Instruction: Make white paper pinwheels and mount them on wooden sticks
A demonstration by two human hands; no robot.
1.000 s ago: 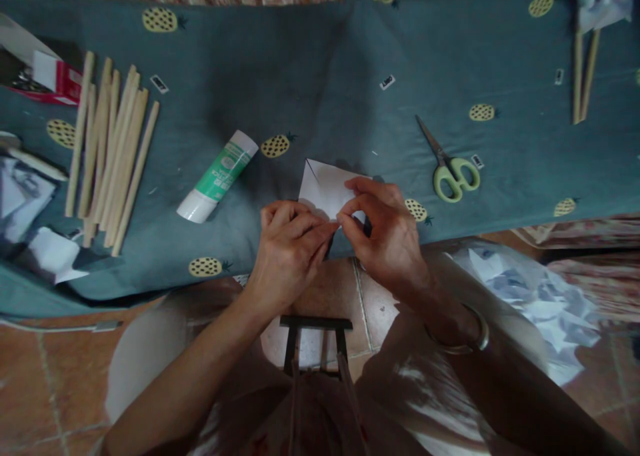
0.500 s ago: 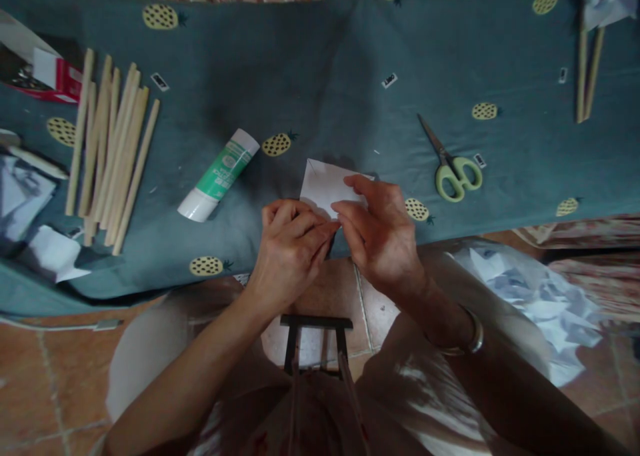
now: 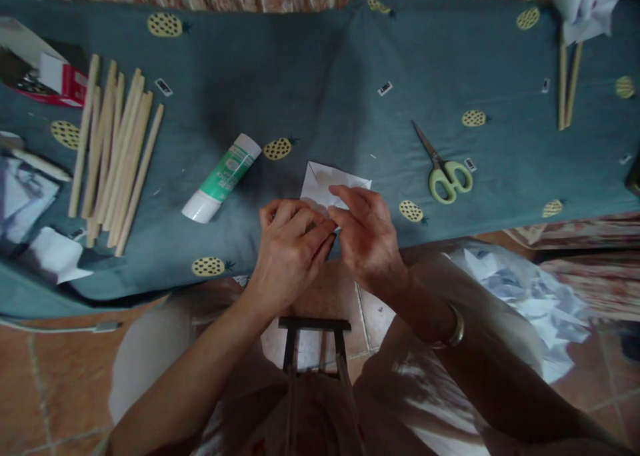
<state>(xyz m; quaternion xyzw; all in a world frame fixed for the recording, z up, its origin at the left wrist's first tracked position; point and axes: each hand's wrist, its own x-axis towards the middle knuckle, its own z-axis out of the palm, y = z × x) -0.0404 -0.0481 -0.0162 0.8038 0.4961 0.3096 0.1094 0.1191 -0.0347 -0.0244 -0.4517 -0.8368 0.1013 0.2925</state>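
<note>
Head view: a teal cloth [image 3: 440, 63] covers the table. Wooden sticks [image 3: 134, 157] lie side by side on its left part. Down at the right, off the table, is a heap of white pieces [image 3: 530, 309]. The left hand [image 3: 290, 249] has its fingers bent and bunched, holding the paper [image 3: 325, 183] at its near edge. The right hand [image 3: 370, 243] has its fingers curled, slightly parted, tips at that edge beside the left fingertips; whether they grip it, I cannot tell. The paper lies on the cloth, between the glue [image 3: 221, 179] and scissors [image 3: 438, 164].
</note>
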